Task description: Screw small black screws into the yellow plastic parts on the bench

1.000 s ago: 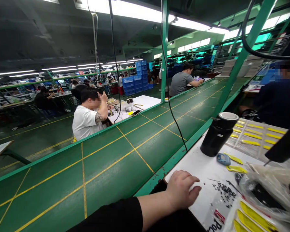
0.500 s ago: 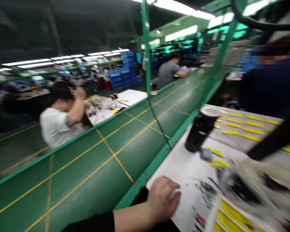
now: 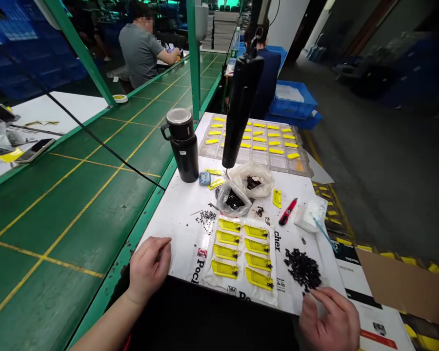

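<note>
My left hand rests at the left front edge of the white worktable, its fingers curled loosely and nothing visible in them. At the lower right my right hand has its thumb and fingertips drawn together beside a pile of small black parts; what they hold, if anything, is too small to make out. Between the hands, yellow translucent plates with black bits on their right ends lie in two columns on a printed white sheet. Tiny black pieces are scattered beyond my left hand.
Behind the plates are open plastic bags of black parts, a red utility knife and a black flask. A black power screwdriver hangs overhead. Farther back lies a compartment tray of yellow pieces. A green conveyor runs along the left. Co-workers sit beyond.
My view has swung right and down from the conveyor to the worktable. My right hand has come into view, and my left hand now appears farther left.
</note>
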`<state>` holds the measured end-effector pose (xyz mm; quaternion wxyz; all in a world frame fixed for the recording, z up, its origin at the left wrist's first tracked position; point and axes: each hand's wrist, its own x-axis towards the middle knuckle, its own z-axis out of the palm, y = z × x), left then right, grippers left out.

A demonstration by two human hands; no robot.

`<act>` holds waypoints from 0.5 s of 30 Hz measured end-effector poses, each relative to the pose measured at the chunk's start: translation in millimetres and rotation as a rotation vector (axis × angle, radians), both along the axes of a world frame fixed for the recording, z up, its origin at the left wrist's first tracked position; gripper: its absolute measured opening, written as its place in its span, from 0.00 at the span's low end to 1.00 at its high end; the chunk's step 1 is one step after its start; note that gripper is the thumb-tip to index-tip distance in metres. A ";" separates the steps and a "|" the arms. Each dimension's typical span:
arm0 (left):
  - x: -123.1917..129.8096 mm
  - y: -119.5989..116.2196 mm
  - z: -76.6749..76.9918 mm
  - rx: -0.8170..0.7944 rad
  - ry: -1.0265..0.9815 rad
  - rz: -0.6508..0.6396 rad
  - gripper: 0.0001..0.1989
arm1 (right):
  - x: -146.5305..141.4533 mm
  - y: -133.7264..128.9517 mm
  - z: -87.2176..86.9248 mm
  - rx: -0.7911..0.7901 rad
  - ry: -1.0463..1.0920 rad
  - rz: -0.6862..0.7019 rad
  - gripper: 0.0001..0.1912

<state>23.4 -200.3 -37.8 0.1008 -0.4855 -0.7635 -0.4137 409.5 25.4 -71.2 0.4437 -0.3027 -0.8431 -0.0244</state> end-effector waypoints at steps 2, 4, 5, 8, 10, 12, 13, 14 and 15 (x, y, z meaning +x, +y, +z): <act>-0.9 2.4 3.2 -0.037 -0.002 0.006 0.07 | 0.2 -2.4 1.9 -0.018 0.019 -0.024 0.07; -3.5 9.0 10.3 -0.104 -0.013 -0.025 0.05 | 4.1 -3.6 4.9 -0.059 0.018 0.023 0.06; -5.0 15.1 15.7 -0.140 -0.017 -0.051 0.06 | 6.1 -3.6 6.1 -0.094 0.018 0.059 0.07; -7.3 51.0 37.7 -0.250 -0.018 -0.137 0.09 | 7.6 -2.5 8.8 -0.171 0.007 0.170 0.06; -5.8 90.8 51.5 -0.361 -0.003 -0.181 0.11 | 4.0 -3.5 12.1 -0.158 0.023 0.174 0.12; -2.8 137.8 59.5 -0.449 0.043 -0.204 0.11 | 0.0 -6.4 17.9 -0.146 0.074 0.090 0.17; -1.3 161.3 60.8 -0.462 0.055 -0.215 0.11 | -0.9 -7.8 21.3 -0.159 0.111 0.017 0.17; 0.0 183.0 60.7 -0.481 0.068 -0.229 0.10 | -0.7 -8.5 24.4 -0.185 0.132 -0.049 0.14; 0.9 201.8 59.1 -0.502 0.086 -0.256 0.09 | 0.5 -7.6 27.1 -0.230 0.137 -0.099 0.10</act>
